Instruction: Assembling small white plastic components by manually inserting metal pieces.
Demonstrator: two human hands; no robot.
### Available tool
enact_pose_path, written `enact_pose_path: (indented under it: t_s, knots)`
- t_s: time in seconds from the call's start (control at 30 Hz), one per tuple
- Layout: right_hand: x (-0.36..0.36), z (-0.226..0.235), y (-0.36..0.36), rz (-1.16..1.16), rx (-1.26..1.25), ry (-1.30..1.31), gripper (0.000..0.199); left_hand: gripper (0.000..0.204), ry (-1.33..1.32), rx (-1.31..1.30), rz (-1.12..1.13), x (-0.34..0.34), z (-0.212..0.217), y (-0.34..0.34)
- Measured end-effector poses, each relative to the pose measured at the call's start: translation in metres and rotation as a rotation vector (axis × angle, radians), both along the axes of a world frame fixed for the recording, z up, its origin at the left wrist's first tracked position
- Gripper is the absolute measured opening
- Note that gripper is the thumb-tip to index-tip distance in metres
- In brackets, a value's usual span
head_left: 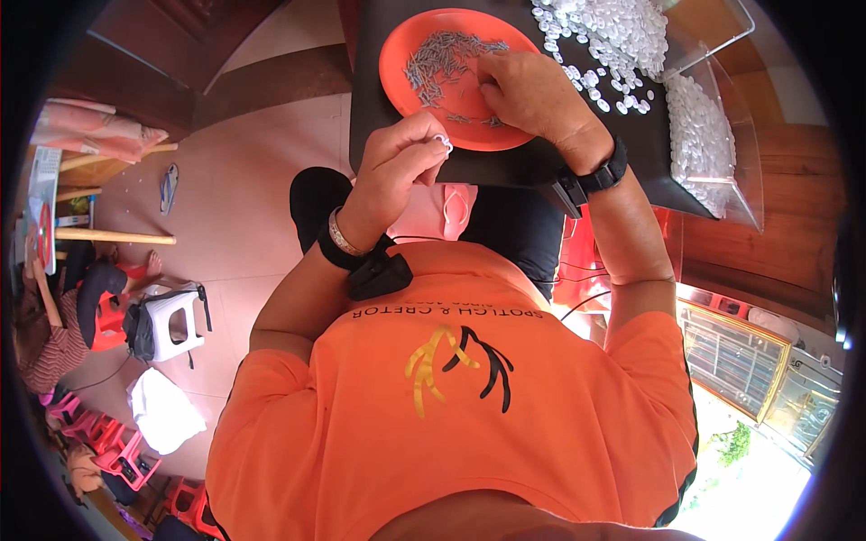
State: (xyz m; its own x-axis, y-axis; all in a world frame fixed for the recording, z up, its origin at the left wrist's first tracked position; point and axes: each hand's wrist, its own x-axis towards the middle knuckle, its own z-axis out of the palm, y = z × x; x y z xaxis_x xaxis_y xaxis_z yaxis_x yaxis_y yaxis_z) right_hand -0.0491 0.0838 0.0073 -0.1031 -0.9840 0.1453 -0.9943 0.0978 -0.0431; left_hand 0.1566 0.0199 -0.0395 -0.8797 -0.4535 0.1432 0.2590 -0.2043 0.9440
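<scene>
- Plate: one, round, orange-red; at 12 o'clock, on the black table.
- Grey pieces: small and elongated, too many to count; most lie heaped in the plate toward its 11 o'clock, a few strays toward its 5 o'clock.
- Black table: one; its surface spans 12 to 1 o'clock.
- Loose white ovals: a large heap with scattered singles, beyond exact count; at 1 o'clock, right of the plate.
- Boxed white ovals: one batch, uncountable, against clear walls; toward 2 o'clock.
- Hands: two, both bare.
- Left hand: just short of 12 o'clock, at the plate's near edge; thumb and fingers closed in a narrow pinch on one small white piece.
- Right hand: between 12 and 1 o'clock, over the plate's right part; fingers curled inward, narrow. Fingertips are partly hidden; whether they grip a grey piece cannot be told.
- Black wristbands: two, one per wrist, left and right.
- Pale bracelet: one, left wrist.
- White stool: one, near 9 o'clock.
- White bundle: one, 8 o'clock, on the floor.
</scene>
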Motion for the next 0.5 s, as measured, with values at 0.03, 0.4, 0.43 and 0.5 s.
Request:
enact_pose_path:
  t_s: [0.03,0.4,0.43,0.5]
  knots:
    - [-0.0010,0.0011,0.0008,-0.004,0.018,-0.020,0.011,0.015,-0.010,-0.033,-0.004,0.0001,-0.0005,-0.0005]
    - [-0.0086,0.0001,0.0038,-0.021,-0.184,-0.440,0.014,0.014,-0.002,-0.038,-0.015,-0.0007,-0.0035,-0.0017]
    - [-0.0090,-0.0004,0.0044,-0.036,-0.184,-0.511,0.015,0.014,0.003,-0.041,-0.015,-0.0006,-0.0042,-0.0018]
    - [-0.0084,-0.0014,0.0056,-0.051,-0.184,-0.584,0.015,0.014,-0.006,-0.046,-0.015,0.0003,-0.0011,-0.0013]
